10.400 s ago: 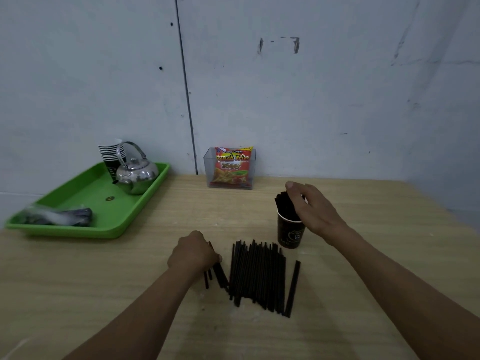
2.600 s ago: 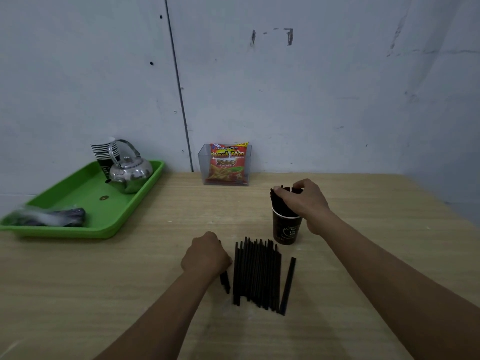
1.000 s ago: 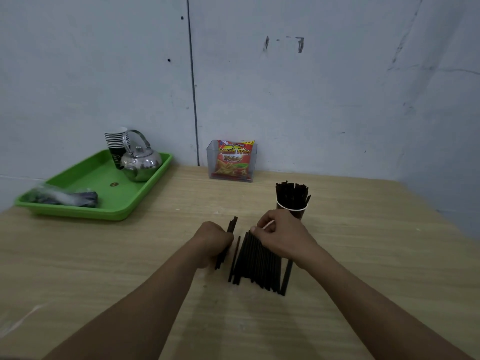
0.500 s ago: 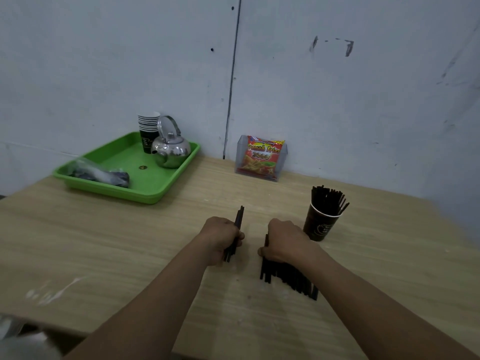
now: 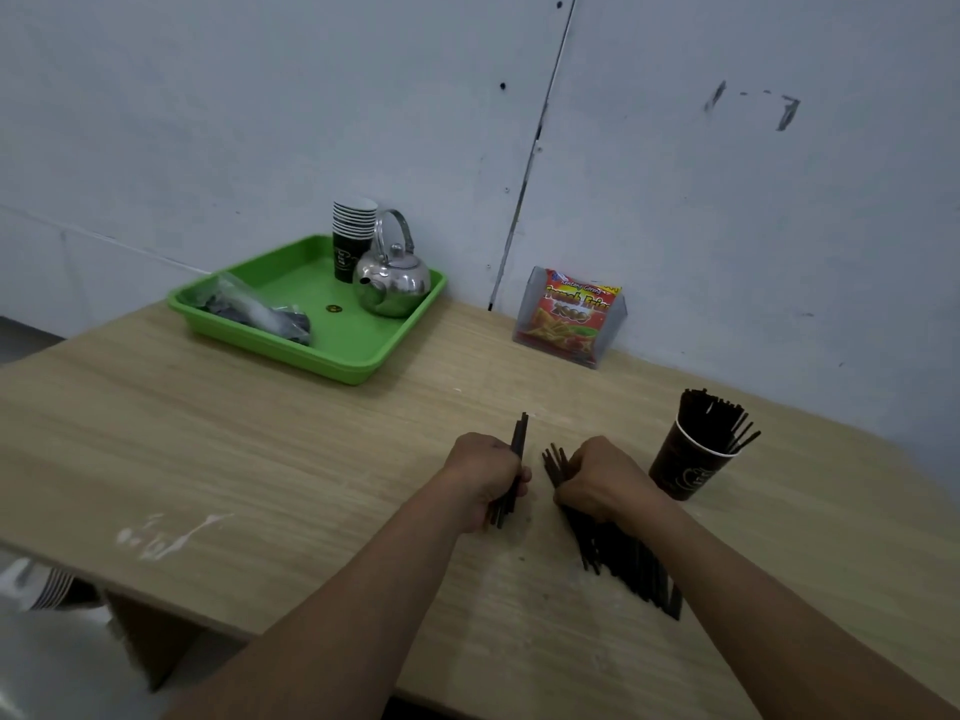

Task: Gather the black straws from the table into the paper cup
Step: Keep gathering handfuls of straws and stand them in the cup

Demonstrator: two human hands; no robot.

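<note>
A dark paper cup [image 5: 685,467] stands on the wooden table at the right, with several black straws [image 5: 714,418] sticking up out of it. My left hand [image 5: 485,475] grips a small bundle of black straws [image 5: 519,439] that pokes out above and below the fist. My right hand [image 5: 605,478] lies with curled fingers on the far end of the pile of black straws [image 5: 623,553] on the table, left of the cup. Whether its fingers close round the straws is hidden.
A green tray [image 5: 332,350] at the back left holds a steel kettle [image 5: 392,280], a stack of paper cups [image 5: 353,236] and a plastic bag [image 5: 260,311]. A clear holder with a snack packet [image 5: 571,317] stands against the wall. The table's left edge [image 5: 104,579] is near.
The view has swung to the left and down. My right hand came back from the cup onto the straw pile. My left hand still holds its small bundle.
</note>
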